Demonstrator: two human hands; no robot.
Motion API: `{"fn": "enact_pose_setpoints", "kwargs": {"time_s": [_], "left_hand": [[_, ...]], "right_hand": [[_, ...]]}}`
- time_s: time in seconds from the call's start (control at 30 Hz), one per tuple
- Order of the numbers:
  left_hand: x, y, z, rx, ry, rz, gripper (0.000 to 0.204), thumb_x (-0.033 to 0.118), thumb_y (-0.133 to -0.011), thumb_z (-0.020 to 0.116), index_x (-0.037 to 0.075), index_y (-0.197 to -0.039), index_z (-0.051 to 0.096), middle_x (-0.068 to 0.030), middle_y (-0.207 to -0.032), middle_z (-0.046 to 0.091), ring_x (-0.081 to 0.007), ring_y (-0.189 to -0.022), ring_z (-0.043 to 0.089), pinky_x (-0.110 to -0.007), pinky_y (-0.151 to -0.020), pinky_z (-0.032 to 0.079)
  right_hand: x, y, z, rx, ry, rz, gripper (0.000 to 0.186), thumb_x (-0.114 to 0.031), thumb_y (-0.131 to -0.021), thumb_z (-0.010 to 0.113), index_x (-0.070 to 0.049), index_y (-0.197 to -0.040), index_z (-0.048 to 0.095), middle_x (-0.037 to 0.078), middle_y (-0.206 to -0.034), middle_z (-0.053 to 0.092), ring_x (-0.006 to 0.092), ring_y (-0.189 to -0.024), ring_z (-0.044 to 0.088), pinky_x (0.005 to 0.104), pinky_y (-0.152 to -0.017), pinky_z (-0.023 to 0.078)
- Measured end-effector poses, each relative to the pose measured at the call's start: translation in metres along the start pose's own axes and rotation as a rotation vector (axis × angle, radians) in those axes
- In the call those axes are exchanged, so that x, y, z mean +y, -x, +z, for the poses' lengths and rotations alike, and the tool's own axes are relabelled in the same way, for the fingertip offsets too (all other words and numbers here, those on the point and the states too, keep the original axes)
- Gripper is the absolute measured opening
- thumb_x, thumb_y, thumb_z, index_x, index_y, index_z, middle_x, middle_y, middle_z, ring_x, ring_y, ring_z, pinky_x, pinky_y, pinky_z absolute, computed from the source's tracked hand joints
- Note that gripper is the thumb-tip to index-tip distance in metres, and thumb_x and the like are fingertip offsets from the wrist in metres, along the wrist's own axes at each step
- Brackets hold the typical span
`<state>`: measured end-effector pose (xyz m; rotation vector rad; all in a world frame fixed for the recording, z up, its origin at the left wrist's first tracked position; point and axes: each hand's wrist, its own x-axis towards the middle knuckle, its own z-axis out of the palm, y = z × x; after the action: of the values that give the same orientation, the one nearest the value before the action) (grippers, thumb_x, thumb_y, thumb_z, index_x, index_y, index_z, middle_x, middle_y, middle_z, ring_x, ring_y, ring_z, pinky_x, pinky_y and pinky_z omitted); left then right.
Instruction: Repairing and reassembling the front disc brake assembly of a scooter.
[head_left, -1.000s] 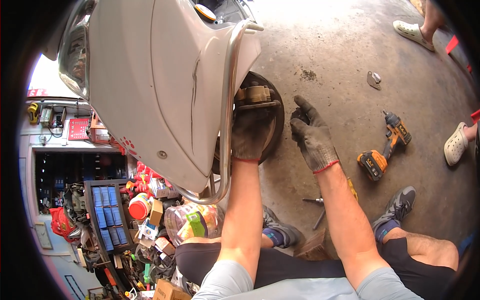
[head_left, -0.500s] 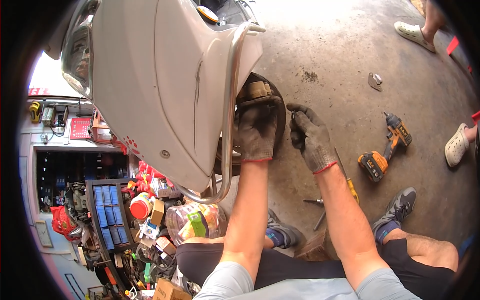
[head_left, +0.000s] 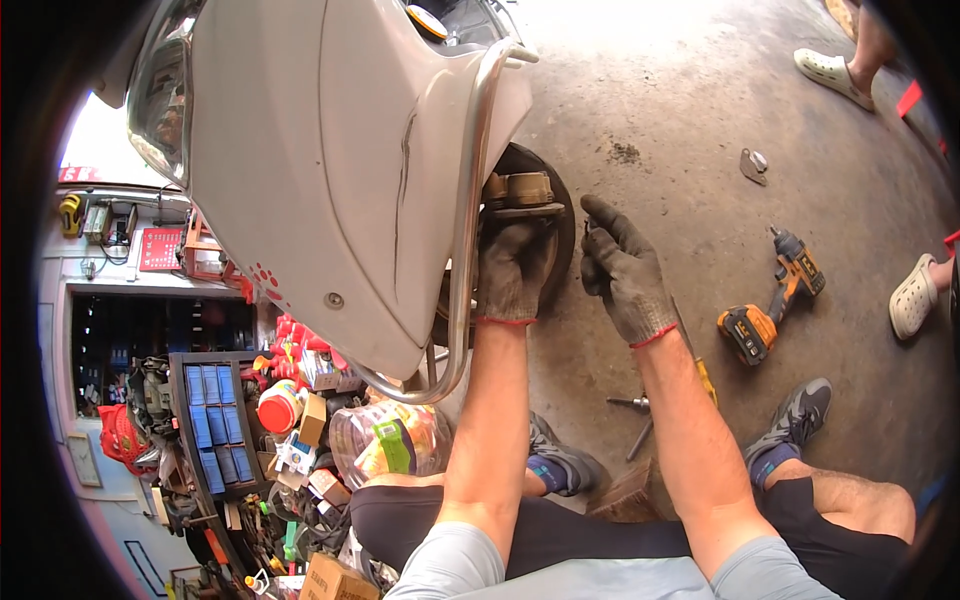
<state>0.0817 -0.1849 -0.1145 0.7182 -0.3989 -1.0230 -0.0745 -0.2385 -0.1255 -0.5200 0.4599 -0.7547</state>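
My left hand (head_left: 512, 270), in a dirty grey glove with a red cuff, is closed against the underside of a brake caliper (head_left: 525, 189). The caliper is tan and grimy, and sits beside the dark wheel (head_left: 553, 180) of a white scooter (head_left: 340, 150). Part of my left fingers is hidden behind the caliper's flat edge. To the right of the wheel, my right hand (head_left: 628, 280), gloved alike, pinches a small dark pin-like part (head_left: 587, 228) between thumb and fingers. Its index finger points up and forward, apart from the wheel.
A curved chrome guard bar (head_left: 470, 200) runs left of my left hand. An orange-black impact driver (head_left: 770, 300), a yellow-handled tool (head_left: 707, 380) and a small metal plate (head_left: 752, 167) lie on the concrete. Cluttered parts and a clear plastic jar (head_left: 390, 440) stand at left. Another person's clogs (head_left: 912, 293) show at right.
The caliper has turned to sit more level, with my left hand shifting along with it. My right hand stays nearly in place, its index finger straighter. The whole view has shifted slightly.
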Motion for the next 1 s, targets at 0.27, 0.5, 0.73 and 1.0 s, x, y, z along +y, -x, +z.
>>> {"fn": "enact_pose_setpoints", "kwargs": {"time_s": [0.27, 0.5, 0.73, 1.0], "left_hand": [[0.011, 0.005, 0.003, -0.039, -0.097, -0.023, 0.062, -0.013, -0.085, 0.06, 0.013, -0.14, 0.05, -0.0188, -0.129, 0.059, -0.035, -0.12, 0.059, -0.048, -0.107, 0.049], [0.011, 0.001, -0.003, -0.06, 0.026, -0.076, 0.064, -0.023, -0.082, 0.053, 0.014, -0.135, 0.054, -0.01, -0.131, 0.058, -0.0253, -0.124, 0.057, -0.042, -0.108, 0.049], [0.011, 0.006, -0.002, -0.082, 0.038, -0.075, 0.058, -0.019, -0.087, 0.053, 0.012, -0.136, 0.054, -0.0105, -0.131, 0.059, -0.0246, -0.121, 0.058, -0.04, -0.106, 0.049], [0.008, 0.006, -0.013, -0.096, -0.054, -0.094, 0.05, -0.008, -0.091, 0.056, 0.001, -0.14, 0.047, -0.0159, -0.133, 0.058, -0.0267, -0.124, 0.057, -0.04, -0.11, 0.045]], "right_hand": [[0.002, -0.005, 0.004, 0.002, 0.033, 0.055, 0.039, -0.018, -0.098, 0.064, 0.0, -0.131, 0.051, 0.001, -0.088, 0.058, 0.0096, -0.062, 0.052, 0.0245, -0.053, 0.04], [-0.004, -0.004, 0.003, -0.011, 0.088, 0.11, 0.048, -0.018, -0.097, 0.066, 0.0, -0.138, 0.048, 0.002, -0.089, 0.059, 0.0088, -0.062, 0.051, 0.0243, -0.053, 0.039], [-0.009, -0.001, 0.019, 0.021, 0.049, 0.087, 0.042, -0.02, -0.097, 0.066, 0.002, -0.129, 0.051, 0.001, -0.085, 0.058, 0.0081, -0.057, 0.049, 0.0238, -0.05, 0.038], [-0.009, -0.009, 0.03, 0.015, -0.004, 0.221, 0.03, -0.017, -0.1, 0.063, 0.002, -0.122, 0.056, 0.0, -0.082, 0.059, 0.0073, -0.056, 0.05, 0.0214, -0.048, 0.039]]}}
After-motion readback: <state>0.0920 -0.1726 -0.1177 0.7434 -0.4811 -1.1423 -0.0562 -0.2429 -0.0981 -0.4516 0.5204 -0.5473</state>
